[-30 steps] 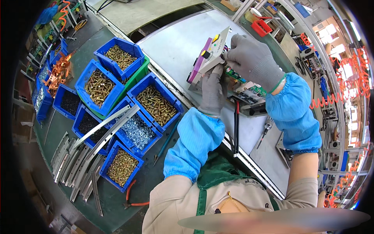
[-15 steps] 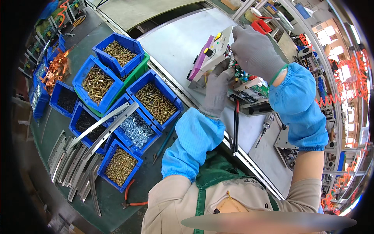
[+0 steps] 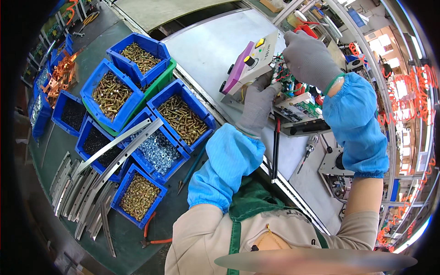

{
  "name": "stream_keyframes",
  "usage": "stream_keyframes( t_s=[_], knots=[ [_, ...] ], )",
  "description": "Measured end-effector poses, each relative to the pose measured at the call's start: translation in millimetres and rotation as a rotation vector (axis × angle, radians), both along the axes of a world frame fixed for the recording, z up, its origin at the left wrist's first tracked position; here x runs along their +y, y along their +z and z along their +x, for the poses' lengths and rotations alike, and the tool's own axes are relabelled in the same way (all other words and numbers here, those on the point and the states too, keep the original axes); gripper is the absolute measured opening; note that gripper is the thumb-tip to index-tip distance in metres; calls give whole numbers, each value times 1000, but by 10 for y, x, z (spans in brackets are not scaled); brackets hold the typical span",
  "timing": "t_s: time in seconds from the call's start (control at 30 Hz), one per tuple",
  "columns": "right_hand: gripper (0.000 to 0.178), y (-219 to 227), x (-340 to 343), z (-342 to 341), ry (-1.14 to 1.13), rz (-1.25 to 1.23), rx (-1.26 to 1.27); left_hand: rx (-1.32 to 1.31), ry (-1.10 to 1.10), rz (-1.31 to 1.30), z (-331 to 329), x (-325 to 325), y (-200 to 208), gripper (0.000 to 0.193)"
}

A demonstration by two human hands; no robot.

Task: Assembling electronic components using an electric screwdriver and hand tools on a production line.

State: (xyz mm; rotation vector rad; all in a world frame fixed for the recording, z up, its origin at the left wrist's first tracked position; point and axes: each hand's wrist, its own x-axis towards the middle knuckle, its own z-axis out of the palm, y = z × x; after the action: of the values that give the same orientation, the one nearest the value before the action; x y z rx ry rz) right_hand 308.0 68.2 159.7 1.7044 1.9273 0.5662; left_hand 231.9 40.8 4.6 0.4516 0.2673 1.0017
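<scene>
An opened electronic unit with a white front panel [image 3: 262, 57] stands tilted on the bench, with a purple edge strip, a black-and-yellow knob and a yellow switch. Behind the panel a green circuit board [image 3: 309, 107] shows, crowded with parts and red and white wires. My left hand [image 3: 257, 107], in a grey glove, is closed at the panel's lower inner edge; its fingertips are partly hidden among wires. Over the circuit parts, just right of the panel's top, my right hand [image 3: 310, 59] is gloved too, fingers curled in; whatever they hold is hidden.
Blue bins [image 3: 185, 120] of brass-coloured screws, silver nuts [image 3: 158, 153] and black screws crowd the left bench. Curved metal strips [image 3: 82, 197] lie in front, some across the bins. A power screwdriver [image 3: 308, 151] and red-handled pliers [image 3: 153, 233] lie nearby. A black-and-red bar [image 3: 276, 146] stands beside the unit.
My right hand has shifted right, away from the panel's top edge, uncovering more of the circuit parts. My left hand stays at the panel's lower edge, barely moved.
</scene>
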Motion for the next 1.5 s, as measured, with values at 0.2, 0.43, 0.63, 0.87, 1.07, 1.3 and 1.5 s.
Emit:
stream_keyframes(
  t_s=[0.2,0.43,0.63,0.87,1.07,1.3,1.5],
  knots=[
    [13,-7,-15,-126,-4,-80,-173,26,-7,1,-71,-23,75,57],
    [16,-48,14,9,-47,-67,-12,54,-34,29,-28,9,2,56],
    [17,-39,40,39,-44,-84,14,42,-10,-5,9,10,-29,56],
    [18,-25,98,42,-51,-134,-25,29,-35,-7,-15,8,-19,54],
    [18,25,133,-44,-38,-180,-33,7,-35,-6,-22,-1,-37,54],
    [17,-18,186,-63,-91,-214,-110,27,-82,0,-37,8,-43,57],
    [23,7,169,-29,-167,-194,-9,-25,-60,18,-19,-4,-73,57]
  ],
)
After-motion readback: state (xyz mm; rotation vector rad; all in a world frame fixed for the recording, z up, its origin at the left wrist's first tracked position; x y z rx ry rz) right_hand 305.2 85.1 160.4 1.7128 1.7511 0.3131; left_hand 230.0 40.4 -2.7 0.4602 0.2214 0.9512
